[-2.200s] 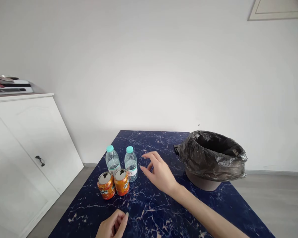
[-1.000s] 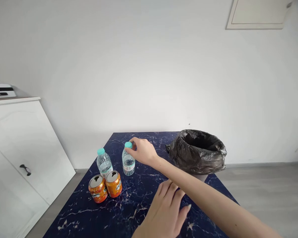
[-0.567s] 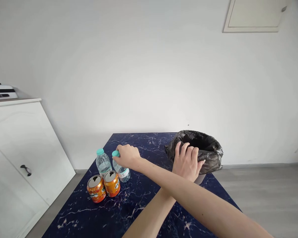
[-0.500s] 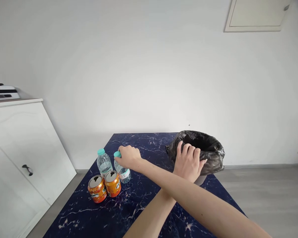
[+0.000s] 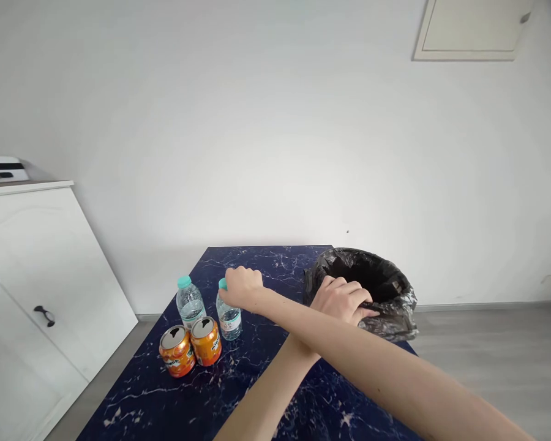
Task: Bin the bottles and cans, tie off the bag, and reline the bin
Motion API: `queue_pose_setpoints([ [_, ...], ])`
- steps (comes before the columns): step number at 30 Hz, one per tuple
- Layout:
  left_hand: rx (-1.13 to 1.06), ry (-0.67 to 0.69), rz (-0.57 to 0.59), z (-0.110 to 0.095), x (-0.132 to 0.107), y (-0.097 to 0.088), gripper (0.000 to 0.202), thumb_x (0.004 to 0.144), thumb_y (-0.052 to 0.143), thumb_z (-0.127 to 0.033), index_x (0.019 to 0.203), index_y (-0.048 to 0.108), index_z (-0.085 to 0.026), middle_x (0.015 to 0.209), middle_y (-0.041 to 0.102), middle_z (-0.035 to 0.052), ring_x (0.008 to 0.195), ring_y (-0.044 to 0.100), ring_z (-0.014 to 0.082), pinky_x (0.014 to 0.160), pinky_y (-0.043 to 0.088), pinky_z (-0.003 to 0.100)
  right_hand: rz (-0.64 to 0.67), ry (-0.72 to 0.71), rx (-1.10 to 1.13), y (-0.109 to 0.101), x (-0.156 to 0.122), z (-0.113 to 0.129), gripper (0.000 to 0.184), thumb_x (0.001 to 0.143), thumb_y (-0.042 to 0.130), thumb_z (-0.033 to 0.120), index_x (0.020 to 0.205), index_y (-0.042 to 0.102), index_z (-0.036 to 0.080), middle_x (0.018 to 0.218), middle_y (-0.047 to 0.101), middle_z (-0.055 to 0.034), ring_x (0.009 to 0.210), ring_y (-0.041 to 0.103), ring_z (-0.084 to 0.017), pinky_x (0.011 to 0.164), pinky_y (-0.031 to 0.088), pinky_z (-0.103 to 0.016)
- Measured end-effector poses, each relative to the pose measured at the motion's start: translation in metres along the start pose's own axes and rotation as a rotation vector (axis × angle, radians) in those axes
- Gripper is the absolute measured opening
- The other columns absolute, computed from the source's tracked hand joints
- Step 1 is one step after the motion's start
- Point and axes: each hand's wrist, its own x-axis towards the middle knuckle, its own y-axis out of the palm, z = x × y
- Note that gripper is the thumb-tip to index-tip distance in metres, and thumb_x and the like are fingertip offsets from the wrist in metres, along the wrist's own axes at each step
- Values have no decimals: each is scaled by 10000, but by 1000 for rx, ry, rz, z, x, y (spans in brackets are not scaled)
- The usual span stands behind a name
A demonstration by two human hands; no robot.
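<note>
My forearms cross, with the right one over the left. My right hand (image 5: 243, 288) is closed around the upper part of a clear plastic water bottle (image 5: 231, 323) with a teal cap, which stands nearly upright. At the right, my left hand (image 5: 342, 300) curls its fingers over the near rim of a bin lined with a black garbage bag (image 5: 395, 324); the bin's mouth faces up. Left of my right hand stand a second water bottle (image 5: 191, 303) and two orange soda cans, one (image 5: 177, 355) in front and one (image 5: 206, 344) beside it, both with opened tops.
Everything stands on a dark blue marbled table (image 5: 239, 392) against a white wall (image 5: 275, 135). A white cabinet (image 5: 41, 269) with a dark handle is at the left, with a white and black object (image 5: 2, 168) on top. Grey floor (image 5: 487, 355) shows at the right.
The bottle under my right hand has gone from tilted to more upright. My left hand's fingers have curled further over the bin's rim, and the bin has tipped slightly toward me.
</note>
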Motion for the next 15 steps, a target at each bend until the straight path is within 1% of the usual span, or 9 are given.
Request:
queue_pose_setpoints([
  [3, -28, -29, 25, -9, -21, -17, 117, 1064, 679, -317, 997, 707, -226, 994, 782, -13, 991, 666, 183, 958, 477, 345, 9, -24, -27, -4, 1, 4, 326, 1050, 715, 396, 1291, 704, 177, 1316, 725, -97, 1141, 727, -261, 987, 611, -493],
  [5, -38, -60, 33, -14, -35, -28, 123, 1054, 645, -235, 939, 689, -231, 942, 759, -22, 956, 639, 186, 961, 481, 356, 3, -51, -37, -10, 1, 8, 323, 1047, 718, 405, 1276, 710, 177, 1311, 728, -95, 1144, 726, -261, 992, 608, -495],
  [7, -43, -105, 31, -16, -47, -40, 165, 1038, 592, -167, 902, 666, -223, 905, 734, -2, 917, 622, 202, 919, 502, 368, -20, -73, -40, -20, 1, 11, 321, 1048, 710, 413, 1259, 720, 172, 1301, 740, -99, 1152, 729, -265, 998, 602, -497],
  [8, -46, -129, 25, -16, -51, -45, 172, 1037, 567, -150, 909, 661, -216, 902, 727, 14, 896, 620, 210, 875, 515, 366, -38, -81, -39, -26, 0, 12, 312, 1047, 702, 405, 1245, 730, 166, 1293, 751, -114, 1161, 732, -276, 997, 599, -492],
  [10, -59, -163, 13, -14, -59, -57, 161, 1054, 532, -145, 989, 671, -195, 944, 738, 47, 880, 640, 222, 786, 529, 347, -81, -85, -33, -38, -2, 12, 290, 1034, 685, 378, 1204, 758, 153, 1265, 775, -160, 1181, 740, -316, 978, 595, -478],
  [11, -68, -169, 8, -13, -62, -63, 146, 1067, 538, -159, 1046, 680, -186, 994, 752, 62, 906, 660, 230, 780, 536, 344, -102, -82, -28, -44, -4, 10, 282, 1022, 680, 366, 1178, 771, 150, 1247, 784, -181, 1182, 745, -340, 961, 595, -471],
  [12, -76, -165, 7, -11, -65, -69, 131, 1076, 561, -181, 1091, 691, -190, 1051, 767, 67, 959, 681, 241, 808, 545, 349, -125, -77, -23, -50, -6, 8, 276, 1010, 677, 361, 1154, 781, 149, 1228, 790, -195, 1174, 750, -359, 941, 596, -466],
  [13, -85, -155, 9, -8, -69, -76, 113, 1078, 601, -207, 1119, 706, -207, 1098, 780, 59, 1029, 693, 253, 869, 550, 362, -149, -70, -16, -56, -8, 5, 273, 1002, 674, 364, 1133, 785, 152, 1209, 795, -198, 1155, 757, -370, 919, 597, -462],
  [15, -92, -141, 20, -3, -77, -90, 76, 1047, 698, -250, 1111, 739, -242, 1116, 798, 28, 1130, 686, 267, 993, 526, 397, -208, -57, 6, -68, -13, -2, 282, 998, 669, 386, 1120, 779, 157, 1179, 801, -185, 1106, 767, -369, 880, 596, -456],
])
